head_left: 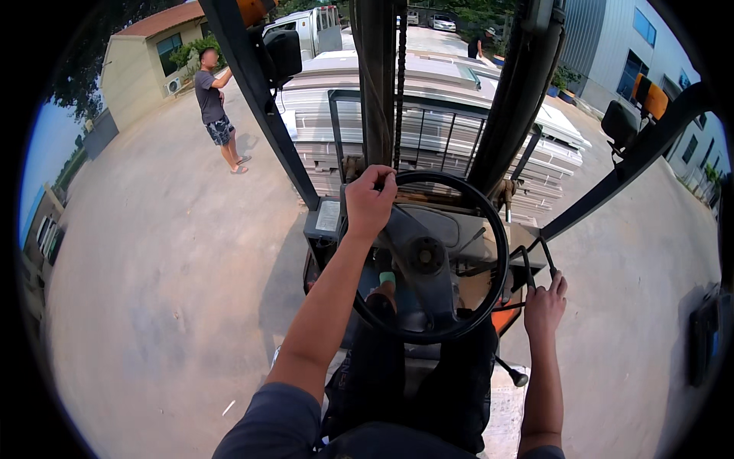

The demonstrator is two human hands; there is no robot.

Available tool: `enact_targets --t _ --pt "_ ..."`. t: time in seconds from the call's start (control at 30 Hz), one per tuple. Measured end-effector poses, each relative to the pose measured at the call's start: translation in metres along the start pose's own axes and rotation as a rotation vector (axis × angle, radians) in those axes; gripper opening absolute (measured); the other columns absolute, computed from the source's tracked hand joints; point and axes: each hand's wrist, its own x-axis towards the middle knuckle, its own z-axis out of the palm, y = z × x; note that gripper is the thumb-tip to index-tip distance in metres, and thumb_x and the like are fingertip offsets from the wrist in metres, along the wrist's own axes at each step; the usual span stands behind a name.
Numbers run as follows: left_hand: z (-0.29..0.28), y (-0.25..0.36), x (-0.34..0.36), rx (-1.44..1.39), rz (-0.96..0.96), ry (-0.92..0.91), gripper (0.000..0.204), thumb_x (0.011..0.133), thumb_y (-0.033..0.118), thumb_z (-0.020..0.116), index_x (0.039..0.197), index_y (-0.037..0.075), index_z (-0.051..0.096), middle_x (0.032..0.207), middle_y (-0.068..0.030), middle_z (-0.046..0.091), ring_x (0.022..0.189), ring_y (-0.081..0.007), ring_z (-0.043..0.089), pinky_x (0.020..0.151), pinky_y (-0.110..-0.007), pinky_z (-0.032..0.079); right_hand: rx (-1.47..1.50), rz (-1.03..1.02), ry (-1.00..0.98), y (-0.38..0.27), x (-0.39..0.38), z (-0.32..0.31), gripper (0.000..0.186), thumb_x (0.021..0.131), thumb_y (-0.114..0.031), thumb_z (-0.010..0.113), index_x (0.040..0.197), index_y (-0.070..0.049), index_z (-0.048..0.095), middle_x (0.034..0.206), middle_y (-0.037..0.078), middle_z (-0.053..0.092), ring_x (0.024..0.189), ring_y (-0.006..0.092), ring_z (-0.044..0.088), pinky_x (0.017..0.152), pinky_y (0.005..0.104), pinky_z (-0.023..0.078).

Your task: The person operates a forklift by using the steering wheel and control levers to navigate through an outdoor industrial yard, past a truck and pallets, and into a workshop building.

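I sit at a forklift's controls. My left hand [369,205] is closed on the upper left of the black steering wheel [502,264], with the arm stretched across its left side. To the right of the wheel, my right hand [544,310] has its fingers around the ends of two bent black control levers [527,264]. Straight ahead rises the dark mast [378,92] with its chain. Beyond it, behind a black load guard [451,103], lies a wide stack of pale flat boards [317,122].
A person [212,107] in a grey shirt and patterned shorts stands ahead on the left. Another person [479,46] is behind the stack at right. A white truck [306,30] is parked beyond. Black mirrors [621,122] hang by the frame posts. A knobbed lever [518,376] sticks out beside the seat.
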Motion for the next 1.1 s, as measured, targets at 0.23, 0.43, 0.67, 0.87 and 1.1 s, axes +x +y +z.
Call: enact_targets --t 0.23,0.43,0.67,0.87,1.1 --pt "0.012 0.0 0.01 -0.038 -0.032 -0.012 0.01 0.097 0.006 0.067 0.101 -0.002 0.072 0.07 -0.0026 0.067 0.063 -0.0066 0.062 0.059 -0.025 0.047 0.076 -0.042 0.091 0.002 0.015 0.01 0.033 0.098 -0.027 0.063 0.087 0.002 0.076 0.166 0.017 0.039 0.159 0.0409 0.02 0.127 0.0588 0.015" --pt "0.017 0.004 0.013 -0.028 -0.05 -0.017 0.012 0.097 0.01 0.067 0.102 0.0 0.073 0.071 -0.0057 0.069 0.063 -0.0097 0.063 0.061 -0.028 0.049 0.257 0.121 0.114 0.015 0.011 0.033 0.032 0.103 -0.029 0.057 0.095 -0.006 0.078 0.131 0.012 0.063 0.142 0.0374 0.043 0.117 0.0559 0.031" --pt "0.015 0.029 -0.002 -0.028 -0.04 0.019 0.011 0.097 0.006 0.067 0.102 -0.002 0.072 0.072 -0.0024 0.068 0.064 -0.0071 0.063 0.06 -0.024 0.049 1.013 0.503 -0.124 0.059 0.001 0.083 0.055 0.104 -0.053 0.053 0.128 -0.005 0.066 0.134 0.014 0.059 0.142 0.0306 0.042 0.119 0.0495 0.026" --pt "-0.001 0.038 -0.001 -0.026 -0.039 0.022 0.011 0.097 0.007 0.067 0.1 -0.002 0.072 0.072 -0.003 0.069 0.065 -0.007 0.063 0.061 -0.025 0.049 1.529 0.686 -0.342 0.038 -0.015 0.046 0.073 0.102 -0.066 0.052 0.143 -0.005 0.053 0.133 0.014 0.062 0.125 0.0257 0.057 0.11 0.0427 0.041" --pt "-0.002 0.031 0.002 -0.021 -0.013 0.023 0.011 0.096 0.007 0.067 0.1 -0.003 0.072 0.07 -0.0032 0.067 0.064 -0.0074 0.062 0.061 -0.025 0.048 1.455 0.734 -0.262 0.028 -0.019 0.038 0.079 0.101 -0.065 0.054 0.152 -0.005 0.041 0.149 0.016 0.049 0.139 0.0283 0.046 0.117 0.0448 0.035"
